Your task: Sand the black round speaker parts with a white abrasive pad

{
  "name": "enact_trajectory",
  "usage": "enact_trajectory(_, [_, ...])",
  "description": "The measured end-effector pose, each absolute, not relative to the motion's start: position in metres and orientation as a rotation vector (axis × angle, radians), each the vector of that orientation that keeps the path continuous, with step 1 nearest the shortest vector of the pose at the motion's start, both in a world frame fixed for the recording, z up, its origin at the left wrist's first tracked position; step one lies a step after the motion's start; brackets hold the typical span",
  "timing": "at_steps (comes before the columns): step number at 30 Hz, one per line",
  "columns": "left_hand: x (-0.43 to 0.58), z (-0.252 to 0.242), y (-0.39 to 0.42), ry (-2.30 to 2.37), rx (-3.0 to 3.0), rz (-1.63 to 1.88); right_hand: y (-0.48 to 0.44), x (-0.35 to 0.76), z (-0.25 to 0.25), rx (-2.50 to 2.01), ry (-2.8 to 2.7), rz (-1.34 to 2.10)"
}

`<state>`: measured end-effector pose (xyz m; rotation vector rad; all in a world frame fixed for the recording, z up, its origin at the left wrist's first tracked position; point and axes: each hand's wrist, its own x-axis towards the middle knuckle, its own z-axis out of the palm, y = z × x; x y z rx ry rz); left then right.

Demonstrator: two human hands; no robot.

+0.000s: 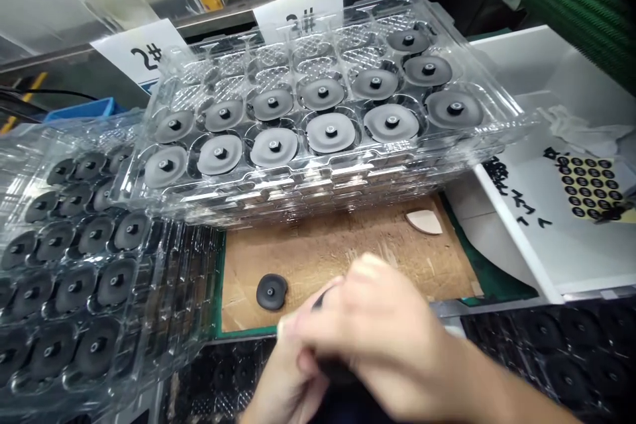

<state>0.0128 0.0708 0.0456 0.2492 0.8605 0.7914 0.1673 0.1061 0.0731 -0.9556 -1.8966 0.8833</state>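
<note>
My left hand (285,377) and right hand (380,334) are close together over a dark piece (338,371), too blurred to tell whether they grip it. A black disc (271,291) lies on the cardboard mat (348,245), just below a stacked clear tray (318,175) of grey discs (330,132).

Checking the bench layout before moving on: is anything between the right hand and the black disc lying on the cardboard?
Nothing visible stands in the way: only bare cardboard lies between the right hand and the black disc.
</note>
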Motion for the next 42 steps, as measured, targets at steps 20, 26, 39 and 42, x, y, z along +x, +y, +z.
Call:
enact_trajectory(20, [-0.002, 0.034, 0.075, 0.858, 0.059, 1.042, 0.055, 0.185, -0.046, -1.832, -1.675, 0.853])
enact_trajectory(26, [0.007, 0.038, 0.062, 0.876, 0.143, 1.069, 0.082, 0.151, 0.051, -1.373, -1.606, 0.94])
enact_trajectory(39, [0.009, 0.043, 0.056, 1.018, 0.257, 1.026, 0.08, 0.137, 0.083, -1.203, -1.787, 1.085])
enact_trajectory(42, [0.011, 0.045, 0.06, 1.003, 0.271, 1.034, 0.082, 0.139, 0.085, -1.248, -1.768, 1.152])
